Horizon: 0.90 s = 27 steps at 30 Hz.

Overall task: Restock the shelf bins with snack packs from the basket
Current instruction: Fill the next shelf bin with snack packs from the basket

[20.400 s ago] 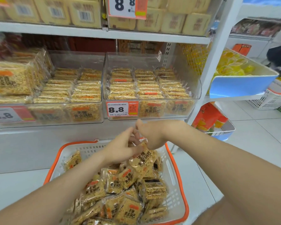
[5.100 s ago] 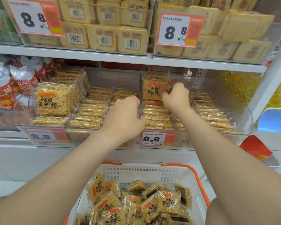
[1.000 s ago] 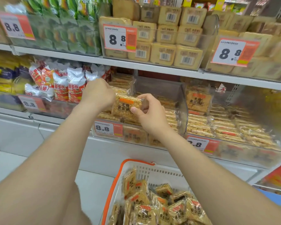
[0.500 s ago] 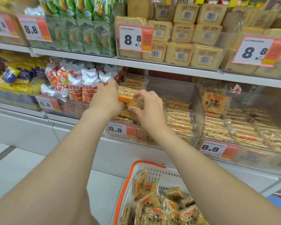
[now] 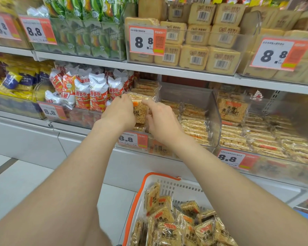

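A clear-wrapped rice-crust snack pack (image 5: 140, 110) with an orange label stands upright at the front left of a clear shelf bin (image 5: 209, 110). My left hand (image 5: 119, 114) holds its left edge and my right hand (image 5: 161, 119) pinches its right edge, index finger across the top. More of these packs lie in rows inside this bin. Below, a white basket with an orange rim (image 5: 140, 190) holds several of the same packs (image 5: 169, 222).
A second clear bin (image 5: 267, 132) of the same snack sits to the right, red-and-white snack bags (image 5: 89, 93) to the left. Boxed yellow cakes (image 5: 196, 45) fill the shelf above. Price tags reading 8.8 hang on the bin fronts. White tiled floor (image 5: 16, 183) spreads at lower left.
Over the last second the pack went from tilted between my hands to upright at the bin's front left. The camera shifted left.
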Tool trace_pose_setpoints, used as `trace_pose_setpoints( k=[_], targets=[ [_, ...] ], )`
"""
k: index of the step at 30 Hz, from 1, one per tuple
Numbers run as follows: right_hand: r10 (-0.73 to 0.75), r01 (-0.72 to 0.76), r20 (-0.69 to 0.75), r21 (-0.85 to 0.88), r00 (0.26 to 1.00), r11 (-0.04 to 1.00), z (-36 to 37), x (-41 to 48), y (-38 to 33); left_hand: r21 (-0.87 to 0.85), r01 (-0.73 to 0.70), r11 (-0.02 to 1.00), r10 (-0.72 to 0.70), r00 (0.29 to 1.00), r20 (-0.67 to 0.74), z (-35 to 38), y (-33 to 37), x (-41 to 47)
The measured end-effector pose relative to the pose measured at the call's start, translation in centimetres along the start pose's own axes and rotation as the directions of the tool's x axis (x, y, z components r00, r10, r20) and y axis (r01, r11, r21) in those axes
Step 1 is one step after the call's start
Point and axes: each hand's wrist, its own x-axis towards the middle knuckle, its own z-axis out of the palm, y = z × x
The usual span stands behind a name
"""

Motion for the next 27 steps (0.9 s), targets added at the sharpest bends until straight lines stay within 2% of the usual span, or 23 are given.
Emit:
trace_pose_setpoints(
  k=[3, 5, 8, 11, 14, 16, 18, 19, 21, 23, 25, 27],
  targets=[
    [0.021, -0.012, 0.139, -0.065, 0.99, 0.998, -1.2, -0.6, 0.4, 0.01, -0.014, 1.0, 0.014, 1.0, 0.02, -0.3, -0.1, -0.2],
    [0.019, -0.002, 0.183, -0.089, 0.983, 0.996, -1.9, -1.4, 0.7, 0.017, -0.041, 0.999, 0.041, 0.999, 0.005, -0.3, 0.0, -0.6],
    [-0.013, 0.038, 0.173, -0.142, 0.985, 0.989, -3.1, -3.0, 1.1, 0.001, -0.066, 0.998, 0.066, 0.997, -0.027, -0.3, 1.0, -1.5],
    [-0.066, 0.097, 0.156, -0.197, 0.985, 0.976, -4.9, -4.8, 1.1, -0.049, -0.09, 0.995, 0.09, 0.996, -0.002, -0.3, 2.6, -2.7],
    [-0.112, 0.184, 0.256, -0.279, 0.96, 0.943, -6.8, -6.9, 0.8, -0.042, -0.115, 0.993, 0.12, 0.98, 0.157, 0.0, 4.9, -4.5],
    [-0.102, 0.223, 0.37, -0.3, 0.923, 0.928, -7.5, -8.7, 1.0, 0.047, -0.158, 0.986, 0.128, 0.915, 0.384, 0.5, 6.3, -5.9],
    [-0.017, 0.203, 0.523, -0.299, 0.852, 0.932, -7.5, -10.7, 1.6, 0.179, -0.217, 0.96, 0.065, 0.791, 0.609, 1.6, 7.4, -7.4],
    [0.056, 0.173, 0.605, -0.314, 0.794, 0.934, -7.2, -11.7, 2.1, 0.25, -0.252, 0.935, 0.016, 0.734, 0.679, 2.6, 7.7, -7.9],
    [0.211, 0.117, 0.764, -0.35, 0.61, 0.93, -6.0, -13.5, 3.4, 0.375, -0.323, 0.869, -0.076, 0.663, 0.745, 4.9, 8.4, -8.9],
    [0.293, 0.137, 0.841, -0.391, 0.455, 0.91, -4.9, -15.1, 4.6, 0.437, -0.387, 0.812, -0.107, 0.638, 0.763, 7.8, 9.0, -9.6],
    [0.324, 0.161, 0.856, -0.415, 0.403, 0.896, -4.4, -16.0, 5.4, 0.46, -0.438, 0.772, -0.105, 0.626, 0.773, 10.6, 9.2, -10.1],
    [0.312, 0.153, 0.851, -0.406, 0.423, 0.901, -4.1, -16.3, 5.9, 0.478, -0.424, 0.769, -0.132, 0.626, 0.768, 13.4, 8.6, -10.1]
  ],
)
